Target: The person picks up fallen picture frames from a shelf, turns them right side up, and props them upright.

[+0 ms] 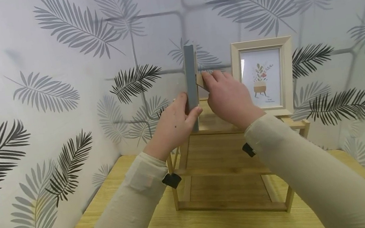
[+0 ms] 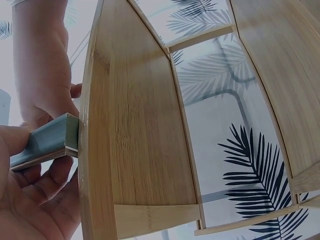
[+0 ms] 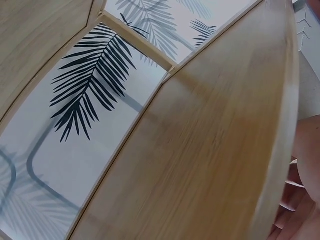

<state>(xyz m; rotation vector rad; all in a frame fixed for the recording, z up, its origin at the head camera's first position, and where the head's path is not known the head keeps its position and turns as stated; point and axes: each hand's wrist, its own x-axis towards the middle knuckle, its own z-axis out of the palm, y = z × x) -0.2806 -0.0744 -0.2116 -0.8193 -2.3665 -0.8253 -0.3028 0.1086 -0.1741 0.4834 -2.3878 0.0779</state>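
Grey frame (image 1: pixel 192 86) stands edge-on atop the shelf (image 1: pixel 223 154): stiff, light, likely fragile. Left hand (image 1: pixel 173 124) pinches its lower edge; right hand (image 1: pixel 226 97) grips its back stand.

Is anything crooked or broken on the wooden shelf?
Nothing looks broken or spilled. The grey frame stands edge-on atop the wooden shelf, gripped by the left hand and right hand. The picture frame beside it stands straight.
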